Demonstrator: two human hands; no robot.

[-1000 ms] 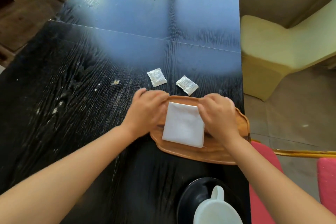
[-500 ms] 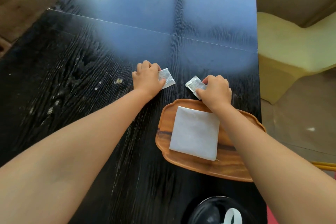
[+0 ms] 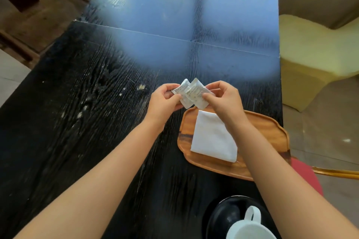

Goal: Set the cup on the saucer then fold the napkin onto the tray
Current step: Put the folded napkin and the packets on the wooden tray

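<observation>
While the white cup sits on the black saucer at the near edge, the folded napkin lies on the wooden tray further away. Beyond it, the left hand pinches one small packet and the right hand pinches another packet, close together above the dark table.

Glossy black wood-grain table, smooth wooden tray, matt white napkin, shiny sachets.

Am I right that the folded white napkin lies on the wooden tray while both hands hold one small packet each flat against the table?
Not quite. In the head view the left hand and right hand hold the packets lifted above the table. The napkin does lie on the tray.
</observation>
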